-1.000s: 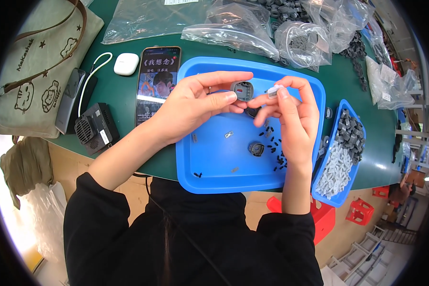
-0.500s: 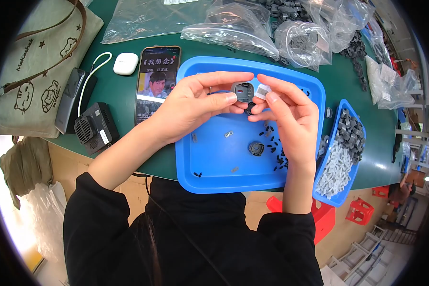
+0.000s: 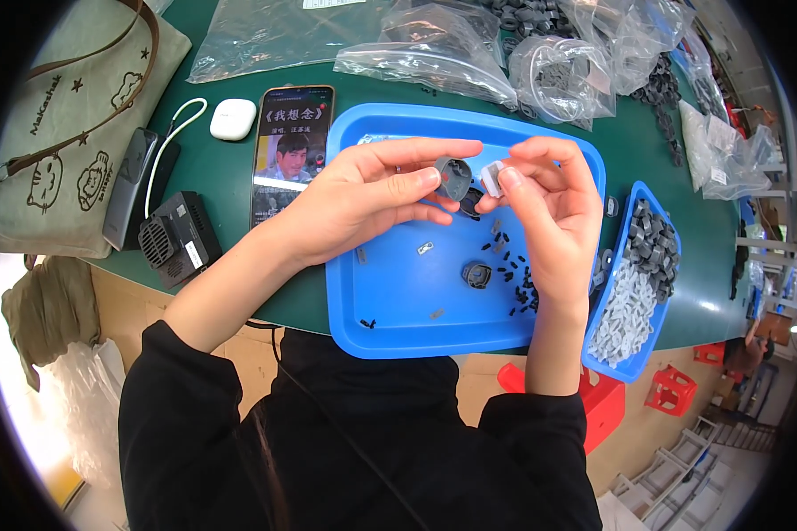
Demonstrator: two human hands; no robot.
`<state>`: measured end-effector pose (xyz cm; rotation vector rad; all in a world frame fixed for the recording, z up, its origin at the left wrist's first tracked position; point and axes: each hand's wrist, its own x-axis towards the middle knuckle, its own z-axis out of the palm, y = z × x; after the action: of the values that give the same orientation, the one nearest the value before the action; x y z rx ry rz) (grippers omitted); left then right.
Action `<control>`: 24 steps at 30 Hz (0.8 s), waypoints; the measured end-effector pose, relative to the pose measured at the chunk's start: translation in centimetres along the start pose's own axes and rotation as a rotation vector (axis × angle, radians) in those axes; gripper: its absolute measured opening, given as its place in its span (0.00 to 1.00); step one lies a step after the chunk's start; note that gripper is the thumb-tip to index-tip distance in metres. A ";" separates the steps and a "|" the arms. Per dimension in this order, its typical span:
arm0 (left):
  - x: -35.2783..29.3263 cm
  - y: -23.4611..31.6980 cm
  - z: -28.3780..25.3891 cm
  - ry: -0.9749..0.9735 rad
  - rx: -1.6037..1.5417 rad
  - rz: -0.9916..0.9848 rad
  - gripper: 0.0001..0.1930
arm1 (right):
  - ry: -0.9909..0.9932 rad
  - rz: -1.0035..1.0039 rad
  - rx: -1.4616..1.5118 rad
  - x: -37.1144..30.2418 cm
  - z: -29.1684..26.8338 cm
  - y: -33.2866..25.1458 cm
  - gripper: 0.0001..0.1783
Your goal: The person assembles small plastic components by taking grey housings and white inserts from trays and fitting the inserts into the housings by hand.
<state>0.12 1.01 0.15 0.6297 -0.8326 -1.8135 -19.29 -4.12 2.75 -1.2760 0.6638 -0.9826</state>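
Note:
My left hand point(image 3: 381, 186) pinches a dark grey, rounded plastic housing point(image 3: 453, 180) between thumb and fingers. Close to its right, my right hand point(image 3: 549, 199) holds a small whitish plastic piece point(image 3: 492, 177) by the fingertips; the two parts are apart. Both hands are above a large blue tray point(image 3: 398, 341). A dark round part point(image 3: 471, 203) shows behind the fingers, partly hidden. Lower in the tray lies another dark grey round housing point(image 3: 477, 275). Several tiny black pieces point(image 3: 524, 292) are scattered near my right wrist, and a small metal plate point(image 3: 426, 249) lies mid-tray.
A smaller blue tray point(image 3: 622, 372) at the right holds dark grey parts point(image 3: 651, 248) and whitish pieces point(image 3: 624, 323). Left of the big tray are a phone point(image 3: 283, 177), a white case point(image 3: 233, 119) and a black device point(image 3: 181, 239). Clear bags point(image 3: 425, 66) lie at the back.
The housing has turned in my left hand, so its outer side shows more. My right hand has drawn slightly right and tilted the whitish piece, widening the gap between them.

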 end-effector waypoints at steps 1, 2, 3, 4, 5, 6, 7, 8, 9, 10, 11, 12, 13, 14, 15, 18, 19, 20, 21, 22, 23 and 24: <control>0.0 -0.1 0.0 -0.008 0.015 0.018 0.22 | -0.043 -0.022 -0.042 0.0 -0.3 0.1 0.10; 0.1 -0.1 0.0 -0.017 0.030 0.036 0.22 | -0.086 -0.045 -0.084 0.0 -0.4 0.2 0.11; 0.1 -0.2 -0.1 -0.016 0.030 0.036 0.22 | -0.087 -0.044 -0.083 0.0 -0.2 0.1 0.11; 0.1 -0.3 -0.1 -0.001 0.021 0.037 0.22 | -0.064 -0.021 -0.083 -0.1 0.2 -0.1 0.12; 0.1 -0.3 -0.1 0.014 0.012 0.037 0.22 | -0.042 0.001 -0.084 -0.1 0.5 -0.3 0.13; 0.1 -0.3 -0.1 0.014 0.012 0.038 0.22 | -0.042 0.001 -0.084 -0.2 0.5 -0.3 0.13; 0.1 -0.3 -0.1 0.018 0.001 0.036 0.23 | -0.063 -0.050 -0.119 -0.3 0.5 -0.2 0.14; 0.1 -0.3 -0.1 0.022 -0.010 0.035 0.23 | -0.084 -0.101 -0.153 -0.3 0.5 -0.2 0.14; 0.1 -0.3 -0.2 0.024 -0.010 0.035 0.23 | -0.085 -0.100 -0.152 -0.3 0.3 -0.2 0.14; 0.1 -0.3 -0.2 0.017 -0.008 0.036 0.23 | -0.118 -0.137 -0.287 -0.2 0.1 -0.1 0.14; 0.1 -0.3 -0.2 0.011 -0.006 0.037 0.22 | -0.151 -0.174 -0.422 -0.2 0.0 -0.1 0.14; 0.0 -0.3 -0.2 0.011 -0.006 0.037 0.22 | -0.151 -0.173 -0.423 -0.1 0.0 -0.1 0.14; 0.0 -0.3 -0.2 0.004 -0.014 0.021 0.22 | -0.128 -0.238 -0.499 0.0 0.1 0.0 0.12; 0.0 -0.3 -0.3 -0.002 -0.022 0.005 0.22 | -0.104 -0.303 -0.574 0.0 0.1 0.1 0.11; 0.0 -0.4 -0.3 -0.002 -0.024 0.006 0.22 | -0.106 -0.302 -0.576 0.0 0.4 0.0 0.11; 0.0 -0.5 -0.4 0.023 0.045 -0.043 0.23 | -0.030 -0.155 -0.408 -0.1 1.0 -0.3 0.09; 0.2 -0.6 -0.3 0.013 0.037 -0.063 0.21 | -0.043 -0.180 -0.427 -0.2 0.8 -0.3 0.09; 0.3 -0.7 -0.2 0.004 0.028 -0.082 0.20 | -0.055 -0.205 -0.446 -0.3 0.6 -0.3 0.09; 0.3 -0.8 -0.4 0.003 0.025 -0.081 0.20 | -0.056 -0.203 -0.449 -0.1 0.5 -0.2 0.09; 0.3 -1.0 -0.5 -0.005 0.026 -0.076 0.21 | -0.099 -0.291 -0.501 0.2 0.4 0.0 0.10; 0.3 -1.0 -0.6 -0.012 0.028 -0.070 0.23 | -0.143 -0.379 -0.551 0.4 0.4 0.2 0.10; 0.3 -1.0 -0.6 -0.012 0.026 -0.071 0.23 | -0.143 -0.377 -0.552 0.5 0.4 0.3 0.10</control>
<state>-0.14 0.85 -1.05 0.6727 -0.8528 -1.8746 -18.64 -4.31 2.56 -1.9936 0.6152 -1.0325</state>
